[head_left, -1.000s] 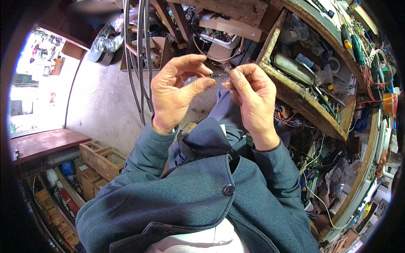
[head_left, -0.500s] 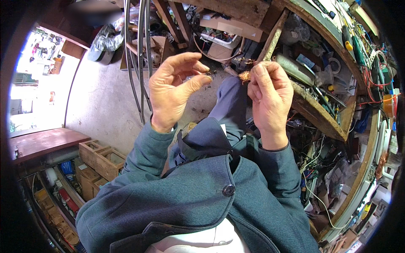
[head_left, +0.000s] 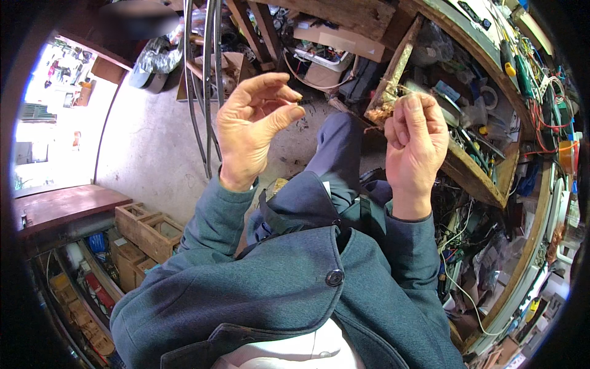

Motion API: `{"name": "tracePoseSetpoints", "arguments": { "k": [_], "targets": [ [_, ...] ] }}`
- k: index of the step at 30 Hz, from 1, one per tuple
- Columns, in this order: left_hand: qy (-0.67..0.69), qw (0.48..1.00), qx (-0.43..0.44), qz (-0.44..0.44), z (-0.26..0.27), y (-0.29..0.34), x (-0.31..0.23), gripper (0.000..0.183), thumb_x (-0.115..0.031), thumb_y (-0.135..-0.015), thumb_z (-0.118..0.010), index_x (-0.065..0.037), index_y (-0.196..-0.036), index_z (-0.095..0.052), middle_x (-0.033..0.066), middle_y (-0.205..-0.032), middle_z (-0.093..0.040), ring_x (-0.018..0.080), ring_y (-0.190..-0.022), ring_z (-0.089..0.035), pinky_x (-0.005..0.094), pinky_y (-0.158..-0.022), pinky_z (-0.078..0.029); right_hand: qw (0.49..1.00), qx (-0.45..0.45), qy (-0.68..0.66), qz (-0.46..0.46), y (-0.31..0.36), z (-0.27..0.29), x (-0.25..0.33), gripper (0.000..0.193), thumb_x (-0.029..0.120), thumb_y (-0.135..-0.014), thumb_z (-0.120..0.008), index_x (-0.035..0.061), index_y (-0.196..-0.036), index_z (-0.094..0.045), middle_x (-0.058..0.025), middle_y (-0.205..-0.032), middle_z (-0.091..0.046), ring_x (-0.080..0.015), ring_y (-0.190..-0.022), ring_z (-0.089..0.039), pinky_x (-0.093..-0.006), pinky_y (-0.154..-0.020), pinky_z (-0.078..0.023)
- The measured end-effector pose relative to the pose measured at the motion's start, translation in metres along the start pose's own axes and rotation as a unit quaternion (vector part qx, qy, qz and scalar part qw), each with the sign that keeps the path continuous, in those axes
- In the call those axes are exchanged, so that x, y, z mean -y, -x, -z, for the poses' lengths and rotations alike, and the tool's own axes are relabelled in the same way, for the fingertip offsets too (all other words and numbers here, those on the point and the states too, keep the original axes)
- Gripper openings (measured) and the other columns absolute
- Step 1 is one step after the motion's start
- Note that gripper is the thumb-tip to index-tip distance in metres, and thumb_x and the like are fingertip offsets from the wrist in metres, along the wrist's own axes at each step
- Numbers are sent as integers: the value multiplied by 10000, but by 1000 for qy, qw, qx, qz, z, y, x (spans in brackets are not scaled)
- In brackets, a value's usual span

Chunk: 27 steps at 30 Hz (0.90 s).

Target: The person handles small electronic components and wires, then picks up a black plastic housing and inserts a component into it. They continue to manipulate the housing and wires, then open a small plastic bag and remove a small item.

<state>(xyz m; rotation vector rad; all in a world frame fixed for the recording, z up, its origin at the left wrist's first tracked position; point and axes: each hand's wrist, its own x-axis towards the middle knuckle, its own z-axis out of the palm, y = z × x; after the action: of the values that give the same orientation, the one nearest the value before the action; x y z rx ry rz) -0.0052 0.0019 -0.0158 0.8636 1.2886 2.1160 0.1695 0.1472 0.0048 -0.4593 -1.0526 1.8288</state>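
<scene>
My right hand (head_left: 418, 126) is closed in a pinch, thumb pressed on the curled fingers. From its fingertips, on the left side, sticks a frayed copper-coloured bunch of fine wire (head_left: 381, 112), partly hidden by the fingers and blurred. Some thin strands reach up beside it. My left hand (head_left: 258, 126) is raised across from it, thumb and fingers curved with a gap between them. Nothing that I can make out sits in that gap; dark marks show at its fingertips. The two hands are apart, above my dark trouser leg (head_left: 338, 144).
Dark cables (head_left: 208, 80) hang left of my left hand. A wooden bench frame (head_left: 473, 169) with tools and scraps runs along the right. Cardboard boxes (head_left: 335, 38) lie at the back. A wooden crate (head_left: 147, 234) stands at lower left on the concrete floor (head_left: 144, 141).
My right hand has moved right with the copper wire bunch, away from my left hand. The left hand has barely shifted and its fingers stay apart.
</scene>
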Motion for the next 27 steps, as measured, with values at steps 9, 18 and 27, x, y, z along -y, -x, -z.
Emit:
{"name": "tracePoseSetpoints", "arguments": {
  "k": [9, 18, 27],
  "targets": [
    [133, 988, -23, 78, 8, -2, 6, 374, 28, -899, -754, -10, -1256, -651, 91, -1050, -695, 178, -938, -689, 339, -888, -619, 1000, 0, -3, 27, -8, 16, 15, 87, 114, -1058, -607, 39, -1019, -626, -19, -843, -591, -24, -562, -378, -191, -498, -324],
    [369, 880, -101, 283, 25, -1, 20, 178, -103, -1005, -676, -28, -1167, -683, 51, -969, -686, 174, -899, -692, 369, -924, -620, 1000, 4, 3, 8, -5, 13, 15, 92, 118, -1059, -606, 36, -1021, -618, -16, -832, -564, -22, -556, -357, -187, -490, -308],
    [418, 852, -109, 294, 25, -2, 21, 198, -116, -1031, -639, -7, -1196, -650, 77, -1027, -620, 168, -902, -648, 337, -935, -622, 1000, 8, 7, -10, -3, 12, 12, 75, 110, -1059, -601, 40, -1031, -601, -7, -829, -546, -23, -568, -372, -186, -491, -308]
  ]
}}
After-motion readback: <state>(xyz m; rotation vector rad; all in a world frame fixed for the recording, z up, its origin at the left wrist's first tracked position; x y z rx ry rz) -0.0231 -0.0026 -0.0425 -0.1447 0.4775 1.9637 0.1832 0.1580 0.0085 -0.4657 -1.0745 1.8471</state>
